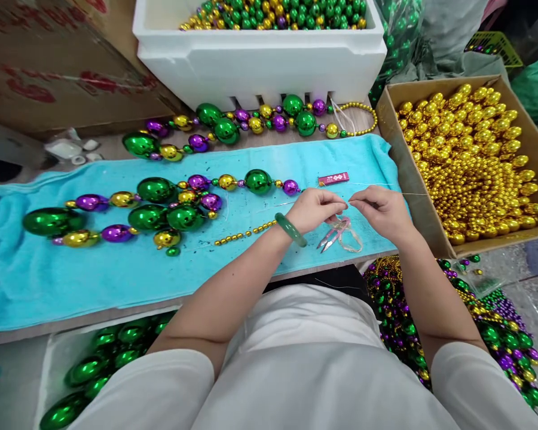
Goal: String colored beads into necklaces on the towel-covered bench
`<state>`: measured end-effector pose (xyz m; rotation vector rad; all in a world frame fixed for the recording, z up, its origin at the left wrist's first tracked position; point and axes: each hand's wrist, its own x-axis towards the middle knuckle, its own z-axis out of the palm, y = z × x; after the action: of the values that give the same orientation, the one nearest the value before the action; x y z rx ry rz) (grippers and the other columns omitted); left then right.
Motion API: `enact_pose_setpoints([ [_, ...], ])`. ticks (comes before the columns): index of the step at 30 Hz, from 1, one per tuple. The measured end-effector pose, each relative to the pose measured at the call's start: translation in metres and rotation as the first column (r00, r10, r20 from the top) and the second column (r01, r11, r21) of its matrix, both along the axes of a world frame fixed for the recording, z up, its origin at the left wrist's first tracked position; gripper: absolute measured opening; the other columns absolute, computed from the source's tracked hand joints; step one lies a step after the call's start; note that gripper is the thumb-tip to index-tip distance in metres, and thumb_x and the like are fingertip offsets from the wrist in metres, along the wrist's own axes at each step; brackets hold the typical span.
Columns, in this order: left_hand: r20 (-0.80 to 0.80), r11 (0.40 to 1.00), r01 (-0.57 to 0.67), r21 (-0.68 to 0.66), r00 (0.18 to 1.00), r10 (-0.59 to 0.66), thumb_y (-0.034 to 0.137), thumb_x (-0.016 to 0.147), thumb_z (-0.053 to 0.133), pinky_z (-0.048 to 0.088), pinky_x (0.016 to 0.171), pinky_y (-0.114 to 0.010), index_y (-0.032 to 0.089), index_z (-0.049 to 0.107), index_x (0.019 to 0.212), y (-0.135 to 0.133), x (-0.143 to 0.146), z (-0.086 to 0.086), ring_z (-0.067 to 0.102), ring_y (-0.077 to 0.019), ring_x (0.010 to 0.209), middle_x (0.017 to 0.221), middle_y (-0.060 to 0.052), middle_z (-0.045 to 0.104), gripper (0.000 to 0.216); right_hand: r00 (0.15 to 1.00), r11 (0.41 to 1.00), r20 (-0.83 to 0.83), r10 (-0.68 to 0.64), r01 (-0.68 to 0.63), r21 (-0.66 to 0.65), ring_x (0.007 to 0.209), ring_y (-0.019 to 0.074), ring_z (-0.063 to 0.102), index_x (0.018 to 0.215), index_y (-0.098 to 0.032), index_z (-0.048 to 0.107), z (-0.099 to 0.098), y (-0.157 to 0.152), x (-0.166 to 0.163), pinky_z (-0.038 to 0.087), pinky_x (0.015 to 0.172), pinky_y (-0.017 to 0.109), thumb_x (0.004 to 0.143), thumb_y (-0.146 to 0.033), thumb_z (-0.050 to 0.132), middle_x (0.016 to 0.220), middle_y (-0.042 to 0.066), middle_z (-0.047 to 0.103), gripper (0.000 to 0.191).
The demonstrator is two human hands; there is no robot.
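My left hand (314,209), with a green bangle (290,230) at the wrist, is closed in a pinch on a thin thread. Facing it, fingertips almost meeting, my right hand (381,209) pinches the thread too; the thread (410,193) trails off to the right. Just below the hands lie pink thread snips (329,237) with a pale cord loop. A row of small gold beads (246,232) runs out from under my left forearm. To the left, a strand of green, purple and gold beads (156,190) lies doubled on the blue towel (116,280).
Behind the towel lies another bead necklace (226,130), before a white foam box (260,57) of beads. A cardboard box (434,197) of gold bead strands stands right. Above my hands is a small red packet (334,178). Heaped beads (493,334) lie at lower right.
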<state>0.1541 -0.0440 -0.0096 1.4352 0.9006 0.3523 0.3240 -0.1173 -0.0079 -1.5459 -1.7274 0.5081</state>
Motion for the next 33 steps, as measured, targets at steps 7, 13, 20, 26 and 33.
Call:
enact_pose_setpoints([
  [7, -0.091, 0.993, -0.107, 0.057, 0.990, 0.112, 0.022, 0.072, 0.065, 0.044, 0.047, -0.018, 0.012, 0.069, 0.073, 0.005, -0.006, -0.002, 0.052, -0.0063, 0.048, 0.056, 0.001, 0.059, 0.011, 0.954, 0.995, 0.297, 0.031, -0.057, 0.079, 0.092, 0.0191, 0.059, 0.101, -0.020, 0.067, -0.009, -0.031, -0.022, 0.048, 0.080, 0.032, 0.090, -0.018, 0.046, 0.098, 0.007, 0.067, 0.023],
  [13, -0.073, 0.991, -0.126, 0.042, 0.989, 0.129, 0.022, 0.070, 0.065, 0.045, 0.047, -0.019, 0.012, 0.066, 0.070, 0.007, -0.006, -0.004, 0.053, -0.0074, 0.049, 0.058, 0.001, 0.059, 0.010, 0.697, 0.941, 0.633, 0.337, -0.245, -0.232, 0.125, 0.0312, 0.040, 0.126, -0.017, 0.056, -0.033, -0.041, -0.041, 0.030, 0.102, 0.048, 0.090, -0.014, 0.042, 0.132, 0.015, 0.053, 0.039],
  [20, -0.071, 0.992, -0.119, 0.040, 0.990, 0.121, 0.023, 0.070, 0.064, 0.043, 0.046, -0.018, 0.013, 0.065, 0.069, 0.009, -0.006, -0.001, 0.052, -0.0069, 0.049, 0.058, 0.000, 0.060, 0.010, 0.662, 0.914, 0.640, 0.391, -0.199, -0.353, 0.091, 0.0261, 0.054, 0.099, -0.015, 0.060, -0.025, -0.042, -0.029, 0.041, 0.077, 0.037, 0.091, -0.016, 0.042, 0.101, 0.014, 0.059, 0.020],
  [26, -0.054, 0.988, -0.117, 0.097, 0.991, 0.123, 0.026, 0.070, 0.064, 0.043, 0.048, -0.019, 0.013, 0.066, 0.070, 0.010, -0.006, -0.006, 0.052, -0.0072, 0.050, 0.059, 0.000, 0.060, 0.013, 0.997, 0.961, 0.037, -0.068, 0.076, -0.265, 0.065, 0.0148, 0.058, 0.102, -0.018, 0.051, -0.037, -0.062, -0.015, 0.043, 0.061, 0.027, 0.096, -0.028, 0.040, 0.077, 0.003, 0.063, 0.016],
  [33, -0.006, 0.890, -0.327, 0.319, 0.938, 0.347, 0.030, 0.072, 0.063, 0.043, 0.050, -0.021, 0.015, 0.068, 0.073, 0.021, -0.010, -0.014, 0.053, -0.0095, 0.053, 0.057, 0.002, 0.057, 0.016, 0.691, 0.930, -0.624, -0.365, 0.293, -0.220, 0.047, 0.0082, 0.052, 0.094, -0.024, 0.042, -0.036, -0.057, -0.022, 0.040, 0.045, 0.021, 0.088, -0.042, 0.054, 0.061, -0.008, 0.050, 0.023],
])
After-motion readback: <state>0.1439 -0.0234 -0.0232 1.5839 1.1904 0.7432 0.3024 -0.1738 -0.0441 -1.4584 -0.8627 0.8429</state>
